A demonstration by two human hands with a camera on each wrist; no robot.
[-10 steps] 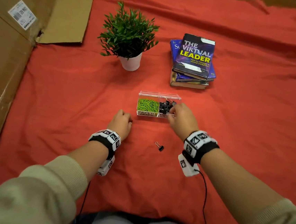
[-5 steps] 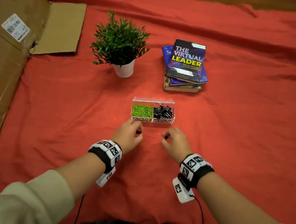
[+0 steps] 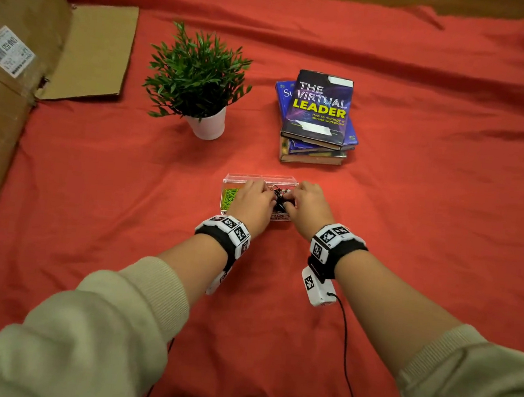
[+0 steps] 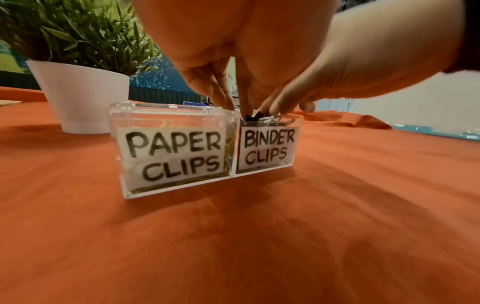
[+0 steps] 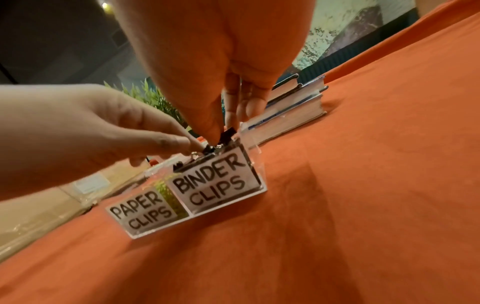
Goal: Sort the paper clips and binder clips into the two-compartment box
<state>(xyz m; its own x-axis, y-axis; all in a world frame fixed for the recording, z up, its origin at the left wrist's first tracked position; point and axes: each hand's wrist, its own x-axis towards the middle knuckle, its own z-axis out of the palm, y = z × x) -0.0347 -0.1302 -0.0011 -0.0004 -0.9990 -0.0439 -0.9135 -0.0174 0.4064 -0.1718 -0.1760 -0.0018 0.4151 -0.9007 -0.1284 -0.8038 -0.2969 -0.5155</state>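
Note:
The clear two-compartment box (image 3: 246, 177) sits on the red cloth, labelled PAPER CLIPS on the left and BINDER CLIPS on the right (image 4: 267, 150). Green paper clips (image 3: 231, 193) fill the left part. Black binder clips (image 3: 279, 195) pile up in the right part. Both hands hover over the binder compartment. My left hand (image 3: 269, 196) pinches a small black binder clip (image 4: 251, 117) at the pile's top. My right hand (image 3: 289, 202) pinches another black binder clip (image 5: 228, 133) just above the compartment's rim. The hands hide much of the box from above.
A potted green plant (image 3: 198, 80) stands behind the box to the left, and a stack of books (image 3: 317, 120) behind it to the right. A large cardboard box (image 3: 13, 78) lines the left side. Red cloth (image 3: 427, 230) covers everything around.
Both hands moved forward from the cloth in front of the box to above the binder compartment, each carrying a small black clip. The loose clip on the cloth is gone.

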